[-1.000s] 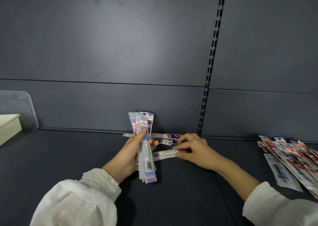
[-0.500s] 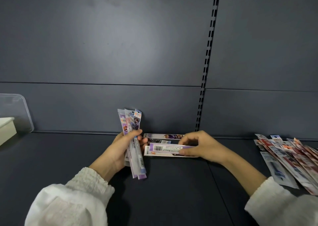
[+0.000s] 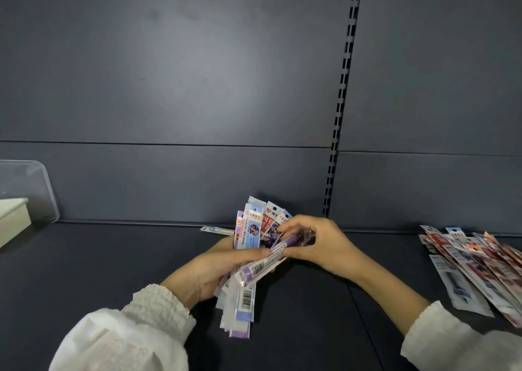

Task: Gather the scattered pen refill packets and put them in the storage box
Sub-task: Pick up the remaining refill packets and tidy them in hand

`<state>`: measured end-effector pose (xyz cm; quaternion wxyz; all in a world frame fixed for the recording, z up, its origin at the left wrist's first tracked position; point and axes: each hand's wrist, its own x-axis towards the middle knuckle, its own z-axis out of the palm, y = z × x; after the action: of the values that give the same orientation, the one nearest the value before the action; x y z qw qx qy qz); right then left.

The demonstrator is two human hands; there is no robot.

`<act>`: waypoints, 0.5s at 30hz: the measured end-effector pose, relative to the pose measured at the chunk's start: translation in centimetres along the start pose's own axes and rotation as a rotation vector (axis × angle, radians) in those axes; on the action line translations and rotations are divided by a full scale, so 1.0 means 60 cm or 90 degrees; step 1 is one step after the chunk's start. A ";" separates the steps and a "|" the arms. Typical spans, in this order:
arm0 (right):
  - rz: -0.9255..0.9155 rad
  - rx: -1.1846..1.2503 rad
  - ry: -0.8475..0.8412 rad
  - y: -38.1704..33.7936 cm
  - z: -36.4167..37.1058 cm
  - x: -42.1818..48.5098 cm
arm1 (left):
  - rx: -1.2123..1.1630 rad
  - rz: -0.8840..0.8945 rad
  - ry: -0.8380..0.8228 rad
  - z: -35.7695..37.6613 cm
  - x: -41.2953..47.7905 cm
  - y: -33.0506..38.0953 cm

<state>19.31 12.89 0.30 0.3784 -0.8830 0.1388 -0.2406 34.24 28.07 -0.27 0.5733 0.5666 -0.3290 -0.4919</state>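
Note:
My left hand [image 3: 210, 269] grips an upright bundle of pen refill packets [image 3: 248, 235] above the dark shelf, thumb pressed across its front. My right hand [image 3: 316, 243] pinches a purple-ended packet [image 3: 261, 267] and lays it slantwise against that bundle. One single packet [image 3: 216, 230] lies flat on the shelf just behind the bundle, by the back wall. A heap of red and blue packets [image 3: 474, 266] is spread at the far right. The clear storage box [image 3: 31, 189] stands at the far left edge.
A white box [image 3: 12, 218] sits inside or in front of the clear box at the left edge. The dark back panel [image 3: 197, 88] with a slotted upright [image 3: 340, 110] rises close behind the hands.
My right hand lifted the packets lying at the back and brought them onto the bundle in my left hand. The bundle has grown and fanned out; only one packet stays on the shelf behind.

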 end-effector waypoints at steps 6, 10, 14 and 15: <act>0.104 0.148 0.272 -0.004 0.019 0.006 | -0.058 0.044 0.102 -0.001 0.006 -0.005; 0.332 0.345 0.203 -0.019 0.034 0.007 | -0.075 0.077 0.117 0.012 0.009 -0.009; 0.322 0.419 0.162 -0.027 0.044 0.009 | -0.050 0.114 0.077 0.035 0.006 -0.014; 0.315 0.433 0.165 -0.026 0.043 0.010 | -0.049 0.117 0.069 0.037 0.005 -0.014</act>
<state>21.26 15.26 0.11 0.6730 -0.6111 0.3055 -0.2834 32.08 27.18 -0.86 0.6544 0.5371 -0.3290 -0.4183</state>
